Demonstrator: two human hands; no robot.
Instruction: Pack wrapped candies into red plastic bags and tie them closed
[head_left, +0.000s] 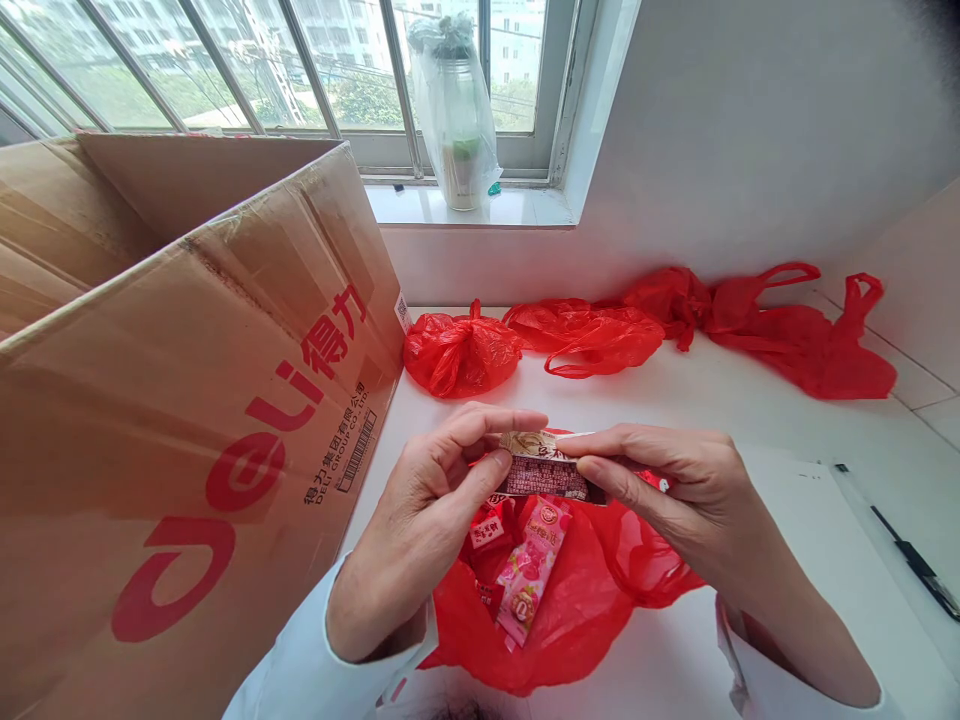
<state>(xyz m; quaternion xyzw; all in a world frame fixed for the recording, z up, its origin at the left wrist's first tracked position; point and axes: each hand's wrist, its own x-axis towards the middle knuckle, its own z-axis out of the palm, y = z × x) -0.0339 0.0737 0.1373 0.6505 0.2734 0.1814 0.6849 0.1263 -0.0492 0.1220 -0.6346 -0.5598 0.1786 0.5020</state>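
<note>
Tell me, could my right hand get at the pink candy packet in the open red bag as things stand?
Probably not right away: the right hand and left hand both pinch a small wrapped snack. The pink packet lies uncovered just below in the open red bag.

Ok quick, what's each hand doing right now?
Left hand: closed, fingers pinching the left end of the small snack packet.
Right hand: closed, fingers pinching the packet's right end.

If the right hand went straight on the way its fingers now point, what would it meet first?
The right hand points leftward across the view, pinching one end of a small snack packet. Straight on, it would likely meet the left hand gripping the packet's other end; beyond that stands the cardboard box. Depth is unclear.
</note>
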